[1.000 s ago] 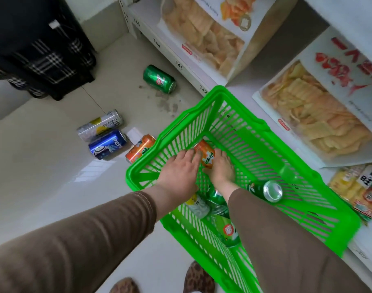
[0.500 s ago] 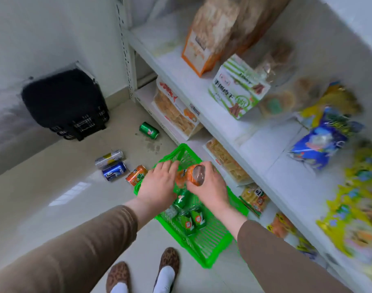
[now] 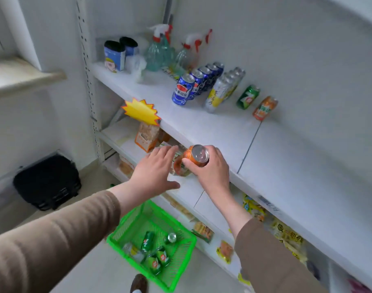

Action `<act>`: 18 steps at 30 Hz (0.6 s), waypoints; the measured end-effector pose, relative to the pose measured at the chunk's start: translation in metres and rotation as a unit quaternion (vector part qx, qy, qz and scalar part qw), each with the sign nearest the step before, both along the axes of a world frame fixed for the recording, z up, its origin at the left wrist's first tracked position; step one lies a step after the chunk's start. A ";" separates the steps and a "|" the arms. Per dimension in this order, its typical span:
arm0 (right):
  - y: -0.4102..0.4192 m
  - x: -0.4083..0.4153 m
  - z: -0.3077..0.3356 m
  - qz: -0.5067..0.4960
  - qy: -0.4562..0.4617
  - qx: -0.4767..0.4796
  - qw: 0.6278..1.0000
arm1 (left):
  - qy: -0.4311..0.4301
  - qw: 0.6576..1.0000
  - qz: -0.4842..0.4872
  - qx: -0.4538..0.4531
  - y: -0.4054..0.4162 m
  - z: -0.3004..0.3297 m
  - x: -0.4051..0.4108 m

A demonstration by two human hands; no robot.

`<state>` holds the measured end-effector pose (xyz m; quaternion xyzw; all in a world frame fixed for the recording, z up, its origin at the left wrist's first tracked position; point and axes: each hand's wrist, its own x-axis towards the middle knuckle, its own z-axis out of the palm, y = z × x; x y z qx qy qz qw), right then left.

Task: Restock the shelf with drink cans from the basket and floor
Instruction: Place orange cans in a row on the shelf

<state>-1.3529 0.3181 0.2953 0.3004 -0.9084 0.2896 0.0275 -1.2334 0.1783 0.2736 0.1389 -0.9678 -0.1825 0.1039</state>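
Carry the orange can (image 3: 196,156) up to the shelf (image 3: 212,125) and stand it upright just beside the lone orange can (image 3: 265,108) at the right end of the row, label outward, clear of the front lip. Your right hand (image 3: 210,170) wraps its fingers (image 3: 212,151) round the can at frame centre, below the shelf edge. Your left hand (image 3: 154,172) hovers beside it, fingers spread wide, holding nothing; whether they touch the can I cannot tell. More cans wait in the green basket (image 3: 180,269) at the lower centre of the frame.

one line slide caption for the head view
Right hand lifts an orange drink can toward the white shelf.
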 end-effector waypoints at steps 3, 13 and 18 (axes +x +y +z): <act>0.007 -0.031 0.038 -0.041 0.016 -0.009 0.999 | 0.017 1.000 -0.017 -0.002 0.006 0.029 -0.033; 0.027 -0.157 0.052 -0.175 -0.072 0.061 0.980 | -0.028 0.999 -0.035 -0.001 0.022 0.054 -0.156; 0.029 -0.194 0.046 -0.189 -0.072 0.044 0.978 | -0.048 0.998 -0.040 0.005 0.032 0.047 -0.196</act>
